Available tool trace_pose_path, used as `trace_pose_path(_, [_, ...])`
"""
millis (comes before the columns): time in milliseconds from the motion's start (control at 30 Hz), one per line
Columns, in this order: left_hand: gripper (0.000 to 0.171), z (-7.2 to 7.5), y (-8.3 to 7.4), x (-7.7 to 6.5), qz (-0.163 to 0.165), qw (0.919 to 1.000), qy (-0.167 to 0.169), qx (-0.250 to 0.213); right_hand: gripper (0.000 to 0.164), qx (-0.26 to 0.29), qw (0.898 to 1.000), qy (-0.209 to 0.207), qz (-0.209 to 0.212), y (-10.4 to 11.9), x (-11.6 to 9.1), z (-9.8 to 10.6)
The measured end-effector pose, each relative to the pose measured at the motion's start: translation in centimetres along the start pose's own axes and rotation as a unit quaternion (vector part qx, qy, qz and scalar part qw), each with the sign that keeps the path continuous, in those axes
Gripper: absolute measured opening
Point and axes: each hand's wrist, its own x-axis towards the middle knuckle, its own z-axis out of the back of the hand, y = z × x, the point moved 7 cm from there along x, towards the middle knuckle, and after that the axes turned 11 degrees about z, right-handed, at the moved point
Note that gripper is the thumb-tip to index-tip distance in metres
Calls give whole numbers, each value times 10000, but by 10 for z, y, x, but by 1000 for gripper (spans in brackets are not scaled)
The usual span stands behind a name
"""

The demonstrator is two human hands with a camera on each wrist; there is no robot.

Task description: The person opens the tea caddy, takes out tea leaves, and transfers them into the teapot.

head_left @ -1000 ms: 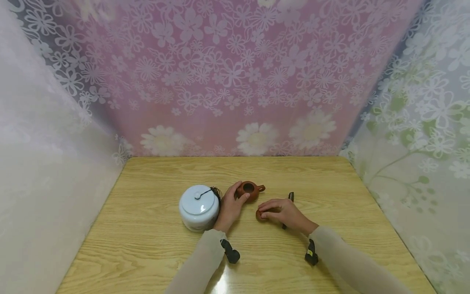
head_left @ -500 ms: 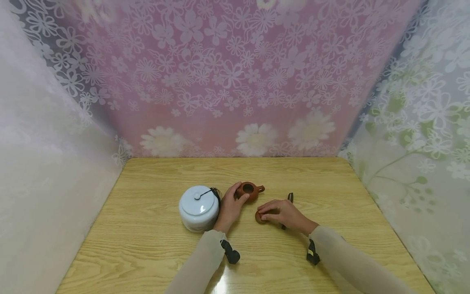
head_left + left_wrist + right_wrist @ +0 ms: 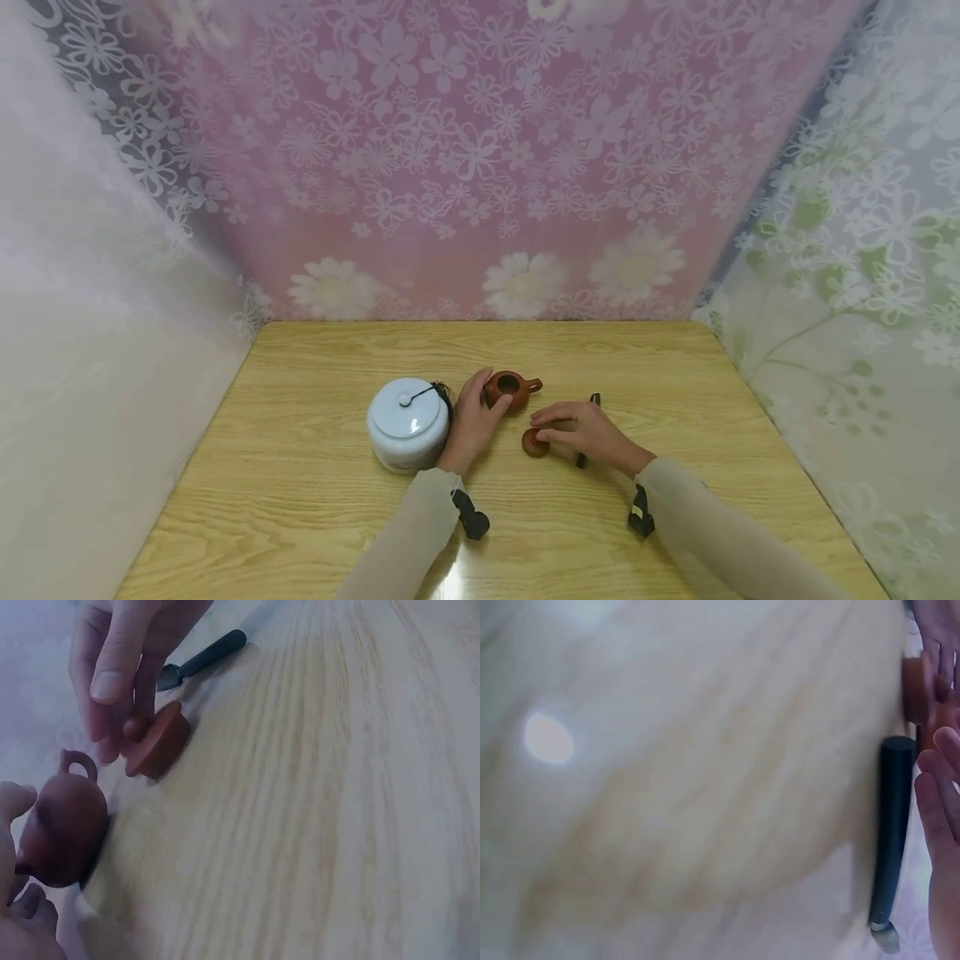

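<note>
My left hand [image 3: 469, 423] holds a small reddish-brown clay teapot [image 3: 520, 403] by its side, thumb on the near side and fingers behind. The pot stands upright with its mouth uncovered and its handle to the right. On the table nearer me lies its round lid [image 3: 535, 447], knob upward. My right hand [image 3: 590, 435] hovers at the lid, its fingers loosely extended beside the knob [image 3: 136, 727] in the left wrist view. Beneath that hand lies a slim tool with a dark handle [image 3: 893, 825], partly covered in the head view.
A white lidded porcelain jar [image 3: 405, 427] with a black cord and tassel stands just left of my left forearm. The wooden table [image 3: 300, 517] meets a pink flowered curtain [image 3: 480, 208] at the back, with pale sheets on both sides.
My right hand has let go of the lid's knob and drawn slightly right and up, so more of the lid shows. The left hand and teapot stay nearly in place.
</note>
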Motion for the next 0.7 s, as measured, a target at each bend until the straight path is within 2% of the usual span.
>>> trace_pose_path(167, [63, 2, -18, -4, 31, 9999, 40, 161, 39, 206, 9994, -231, -134, 8, 5, 17])
trace_pose_path(300, [62, 6, -43, -10, -129, 9991, 129, 379, 42, 44, 9993, -343, -139, 21, 14, 31])
trace_pose_path(500, [61, 25, -82, -14, -313, 9968, 172, 719, 41, -60, 9993, -353, 90, 42, 30, 40])
trace_pose_path(700, [63, 51, -108, -12, -336, 9935, 209, 1070, 40, 6, 9987, -438, 241, 57, 44, 41])
